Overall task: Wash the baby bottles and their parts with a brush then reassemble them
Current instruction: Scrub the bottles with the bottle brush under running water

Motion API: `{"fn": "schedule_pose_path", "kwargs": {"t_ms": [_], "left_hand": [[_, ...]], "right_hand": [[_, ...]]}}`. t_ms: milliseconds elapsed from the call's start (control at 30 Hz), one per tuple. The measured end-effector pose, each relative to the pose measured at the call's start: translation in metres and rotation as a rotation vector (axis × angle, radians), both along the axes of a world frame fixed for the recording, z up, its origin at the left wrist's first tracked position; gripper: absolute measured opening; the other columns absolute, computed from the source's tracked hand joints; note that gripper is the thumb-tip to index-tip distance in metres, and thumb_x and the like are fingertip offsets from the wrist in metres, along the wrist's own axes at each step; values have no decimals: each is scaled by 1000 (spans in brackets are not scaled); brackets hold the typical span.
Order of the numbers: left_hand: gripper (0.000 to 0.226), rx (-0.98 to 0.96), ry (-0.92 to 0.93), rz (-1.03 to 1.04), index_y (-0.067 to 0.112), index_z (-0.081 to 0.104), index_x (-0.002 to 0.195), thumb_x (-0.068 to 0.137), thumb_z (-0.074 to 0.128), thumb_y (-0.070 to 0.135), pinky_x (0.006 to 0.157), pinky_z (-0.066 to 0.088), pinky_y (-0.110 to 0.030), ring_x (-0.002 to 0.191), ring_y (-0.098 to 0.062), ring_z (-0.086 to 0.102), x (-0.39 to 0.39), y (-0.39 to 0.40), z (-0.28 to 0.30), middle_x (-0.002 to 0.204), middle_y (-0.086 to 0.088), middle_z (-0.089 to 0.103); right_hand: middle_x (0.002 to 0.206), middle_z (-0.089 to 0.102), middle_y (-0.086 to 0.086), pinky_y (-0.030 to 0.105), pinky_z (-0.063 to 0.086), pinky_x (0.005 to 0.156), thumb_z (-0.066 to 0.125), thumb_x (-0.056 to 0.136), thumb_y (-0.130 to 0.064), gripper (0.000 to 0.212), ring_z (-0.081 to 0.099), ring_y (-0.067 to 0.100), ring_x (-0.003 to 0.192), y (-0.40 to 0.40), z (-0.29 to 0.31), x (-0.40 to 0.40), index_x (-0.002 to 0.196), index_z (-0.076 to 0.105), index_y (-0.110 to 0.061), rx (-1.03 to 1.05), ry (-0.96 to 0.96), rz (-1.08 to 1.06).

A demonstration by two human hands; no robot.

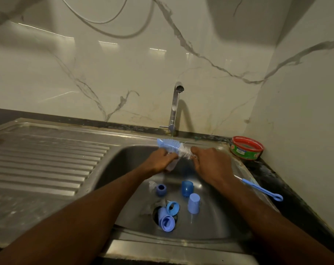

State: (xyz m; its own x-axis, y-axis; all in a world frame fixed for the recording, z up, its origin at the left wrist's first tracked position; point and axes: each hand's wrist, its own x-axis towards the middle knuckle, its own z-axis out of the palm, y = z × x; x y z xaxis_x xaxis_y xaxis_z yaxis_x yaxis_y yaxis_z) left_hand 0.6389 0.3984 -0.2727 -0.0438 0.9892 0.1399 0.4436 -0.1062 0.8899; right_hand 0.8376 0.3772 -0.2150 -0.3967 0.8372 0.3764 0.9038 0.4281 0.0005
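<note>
Over the sink basin my left hand (161, 160) grips a clear bottle part (171, 165), mostly hidden under the fingers. My right hand (210, 161) holds the blue and white bottle brush (173, 149) by its stem, the bristles sticking out left between both hands under the tap's thin water stream. On the basin floor lie several blue parts: a ring (161, 189), a translucent cap (187, 188), a pale cap (194, 203), a collar (173, 208) and a cap (167, 222) over the drain. A clear teat (152, 185) lies beside the ring.
The steel sink (124, 188) has a ribbed drainboard (47, 161) on the left. A chrome tap (174, 108) stands behind the basin. A red and green soap tub (247, 148) sits at the back right. A thin blue teat brush (261, 189) lies on the right rim.
</note>
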Motion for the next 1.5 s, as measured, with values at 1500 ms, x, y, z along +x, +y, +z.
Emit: {"fn": "schedule_pose_path", "kwargs": {"t_ms": [1500], "left_hand": [[57,143,376,124,13,53,130,85,80,38,88,42,-22,104,-9,52,-4,4,-4,127,-6,59]], "right_hand": [[112,67,0,39,56,88,53,101,-32,25,65,19,98,-14,13,8,124,61,-29,-67,-48,-146]]}}
